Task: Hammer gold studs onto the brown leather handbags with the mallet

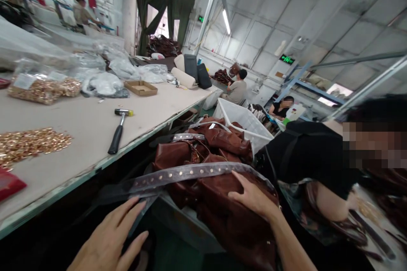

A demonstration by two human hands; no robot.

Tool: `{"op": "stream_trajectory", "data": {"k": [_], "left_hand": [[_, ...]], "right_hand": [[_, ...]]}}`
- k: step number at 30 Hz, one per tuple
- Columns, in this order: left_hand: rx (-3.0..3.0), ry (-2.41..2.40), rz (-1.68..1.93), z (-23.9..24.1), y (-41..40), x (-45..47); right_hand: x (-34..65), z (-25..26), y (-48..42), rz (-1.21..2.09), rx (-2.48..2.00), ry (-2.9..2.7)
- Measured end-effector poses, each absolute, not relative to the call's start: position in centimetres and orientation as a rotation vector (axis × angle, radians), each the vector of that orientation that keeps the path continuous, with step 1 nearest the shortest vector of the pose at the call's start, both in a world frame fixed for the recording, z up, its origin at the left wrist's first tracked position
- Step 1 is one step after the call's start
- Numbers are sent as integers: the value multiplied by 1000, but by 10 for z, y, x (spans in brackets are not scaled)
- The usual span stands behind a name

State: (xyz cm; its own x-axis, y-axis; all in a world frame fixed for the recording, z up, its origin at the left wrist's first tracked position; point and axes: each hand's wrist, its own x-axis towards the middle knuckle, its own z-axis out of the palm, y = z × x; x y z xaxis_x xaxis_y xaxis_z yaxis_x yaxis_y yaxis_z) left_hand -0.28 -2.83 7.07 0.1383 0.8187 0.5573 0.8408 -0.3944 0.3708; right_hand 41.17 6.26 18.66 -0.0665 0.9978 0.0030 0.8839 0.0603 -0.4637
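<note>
Brown leather bags lie heaped in a white bin in front of me. Across them runs a strap with a row of metal studs, wrapped in clear plastic. My right hand rests on a brown bag just below the strap, thumb and fingers apart. Nearer to me, at the lower left, my left hand has its fingers spread, close to the loose plastic end of the strap. Nothing shows in its grasp. The bin's near wall is partly hidden by the bags.
On the worktable at left are a hammer, a pile of gold-coloured metal pieces, plastic bags and a shallow box. A co-worker in black sits close at right. Another white bin stands behind the bags.
</note>
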Motion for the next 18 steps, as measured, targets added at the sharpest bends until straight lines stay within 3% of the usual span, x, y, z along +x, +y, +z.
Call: {"op": "stream_trajectory", "data": {"k": [6,13,15,18], "left_hand": [[-2369,-1380,-974,113,49,37],[-2563,-1497,-871,109,185,83],[-2700,-1686,-618,97,207,92],[-2814,-1817,-42,69,215,91]], "right_hand": [[360,149,102,543,-2033,-2162],[414,92,104,-365,-2222,-2133],[429,77,96,-336,-2367,-2094],[442,65,84,-27,-2569,-2063]]}}
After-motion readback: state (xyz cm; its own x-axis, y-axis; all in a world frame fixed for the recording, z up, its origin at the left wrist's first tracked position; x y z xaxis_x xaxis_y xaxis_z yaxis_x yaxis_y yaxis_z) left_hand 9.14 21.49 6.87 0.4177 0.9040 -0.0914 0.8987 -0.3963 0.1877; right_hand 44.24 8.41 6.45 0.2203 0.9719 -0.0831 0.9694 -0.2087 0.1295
